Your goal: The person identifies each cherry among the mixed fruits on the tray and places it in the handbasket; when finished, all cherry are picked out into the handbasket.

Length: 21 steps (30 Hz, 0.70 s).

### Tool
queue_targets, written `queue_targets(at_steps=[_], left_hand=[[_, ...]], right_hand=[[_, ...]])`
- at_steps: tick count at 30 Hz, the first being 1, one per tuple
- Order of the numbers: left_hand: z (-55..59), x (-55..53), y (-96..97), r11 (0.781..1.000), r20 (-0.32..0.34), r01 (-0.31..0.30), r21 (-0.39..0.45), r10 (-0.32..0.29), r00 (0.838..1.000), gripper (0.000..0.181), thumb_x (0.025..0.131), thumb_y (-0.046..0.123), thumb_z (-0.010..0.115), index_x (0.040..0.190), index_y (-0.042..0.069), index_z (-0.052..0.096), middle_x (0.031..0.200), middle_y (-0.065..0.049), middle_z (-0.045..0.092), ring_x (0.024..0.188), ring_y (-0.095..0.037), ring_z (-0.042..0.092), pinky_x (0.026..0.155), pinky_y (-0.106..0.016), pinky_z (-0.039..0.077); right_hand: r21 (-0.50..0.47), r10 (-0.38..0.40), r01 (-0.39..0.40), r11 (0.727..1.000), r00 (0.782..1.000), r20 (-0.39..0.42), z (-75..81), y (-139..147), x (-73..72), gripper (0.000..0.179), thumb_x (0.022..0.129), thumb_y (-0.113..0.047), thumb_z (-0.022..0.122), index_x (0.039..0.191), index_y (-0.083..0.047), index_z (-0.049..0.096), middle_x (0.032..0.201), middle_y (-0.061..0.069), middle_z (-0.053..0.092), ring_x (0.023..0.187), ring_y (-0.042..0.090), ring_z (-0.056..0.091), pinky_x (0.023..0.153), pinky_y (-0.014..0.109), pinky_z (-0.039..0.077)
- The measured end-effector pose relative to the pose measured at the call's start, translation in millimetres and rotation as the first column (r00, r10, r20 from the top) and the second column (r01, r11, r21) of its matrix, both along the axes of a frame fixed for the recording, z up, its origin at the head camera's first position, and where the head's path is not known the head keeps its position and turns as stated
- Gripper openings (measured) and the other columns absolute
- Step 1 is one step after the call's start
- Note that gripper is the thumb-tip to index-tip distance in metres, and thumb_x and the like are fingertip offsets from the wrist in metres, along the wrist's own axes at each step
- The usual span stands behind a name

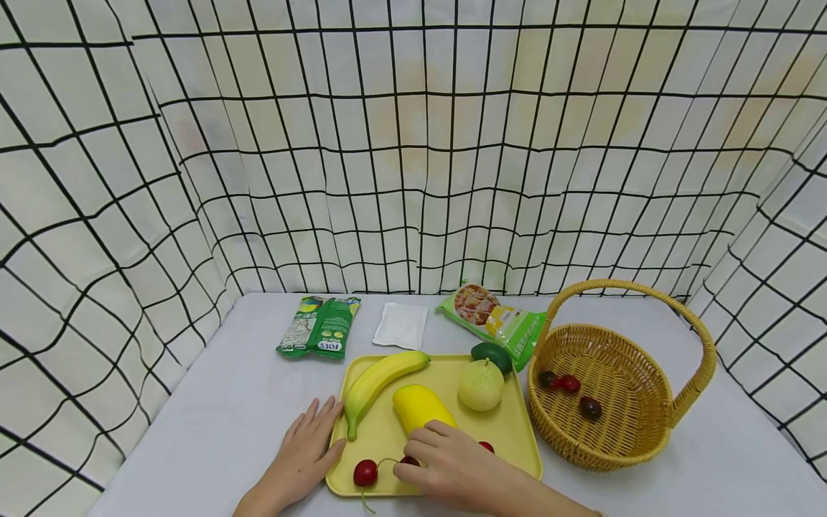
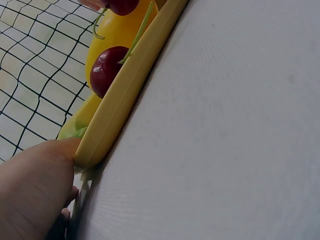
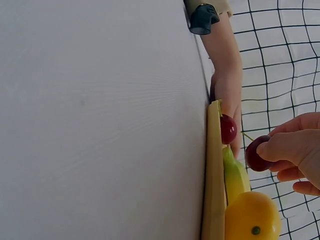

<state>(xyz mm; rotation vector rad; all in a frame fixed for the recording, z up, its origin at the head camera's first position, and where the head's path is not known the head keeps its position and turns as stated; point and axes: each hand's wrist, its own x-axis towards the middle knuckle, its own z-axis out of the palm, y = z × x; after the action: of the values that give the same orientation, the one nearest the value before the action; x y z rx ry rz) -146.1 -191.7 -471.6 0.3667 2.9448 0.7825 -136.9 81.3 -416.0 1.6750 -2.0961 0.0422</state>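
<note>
My right hand (image 1: pixel 446 459) pinches a dark red cherry (image 3: pixel 257 153) between thumb and fingers over the yellow tray (image 1: pixel 381 487). Another cherry (image 1: pixel 365 472) with a green stem lies in the tray's near left corner. My left hand (image 1: pixel 301 454) lies with fingers spread at the tray's left edge, its thumb touching the rim. On the tray are a banana (image 1: pixel 381 383), a yellow mango (image 1: pixel 420 407), a pale round pear (image 1: pixel 481 385) and a dark green avocado (image 1: pixel 492 356). One more cherry (image 1: pixel 487 446) is partly hidden behind my right hand.
A wicker basket (image 1: pixel 601 459) with a tall handle stands right of the tray, holding several dark red fruits (image 1: pixel 590 408). Behind the tray lie a green snack bag (image 1: pixel 319 327), a white packet (image 1: pixel 400 325) and a green-and-white food bag (image 1: pixel 497 319). Black netting (image 1: pixel 420 151) surrounds the table.
</note>
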Motion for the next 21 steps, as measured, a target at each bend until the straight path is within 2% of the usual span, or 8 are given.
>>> queue_targets(at_steps=[10, 21], left_hand=[[0.0, -1.0, 0.3, 1.0, -0.008, -0.002, 0.001, 0.002, 1.0, 0.06, 0.094, 0.037, 0.048, 0.143, 0.006, 0.03, 0.147, -0.016, 0.026, 0.136, -0.038, 0.01, 0.106, -0.057, 0.008], [0.1, -0.6, 0.0, 1.0, 0.003, 0.0, 0.002, 0.0, 1.0, 0.062, 0.094, 0.039, 0.048, 0.143, 0.006, 0.03, 0.147, -0.017, 0.026, 0.136, -0.039, 0.01, 0.105, -0.058, 0.008]], right_hand=[[-0.008, -0.046, 0.046, 0.999, 0.999, -0.029, 10.7, 3.5, 0.8, 0.018, 0.083, -0.016, 0.066, 0.099, -0.021, 0.059, 0.087, -0.007, 0.053, 0.089, 0.011, 0.048, 0.084, 0.022, 0.042], [-0.057, -0.09, 0.09, 0.994, 0.996, 0.008, 18.9, 14.2, 2.3, 0.022, 0.083, -0.01, 0.058, 0.102, -0.019, 0.06, 0.09, -0.004, 0.056, 0.091, 0.014, 0.05, 0.084, 0.026, 0.043]])
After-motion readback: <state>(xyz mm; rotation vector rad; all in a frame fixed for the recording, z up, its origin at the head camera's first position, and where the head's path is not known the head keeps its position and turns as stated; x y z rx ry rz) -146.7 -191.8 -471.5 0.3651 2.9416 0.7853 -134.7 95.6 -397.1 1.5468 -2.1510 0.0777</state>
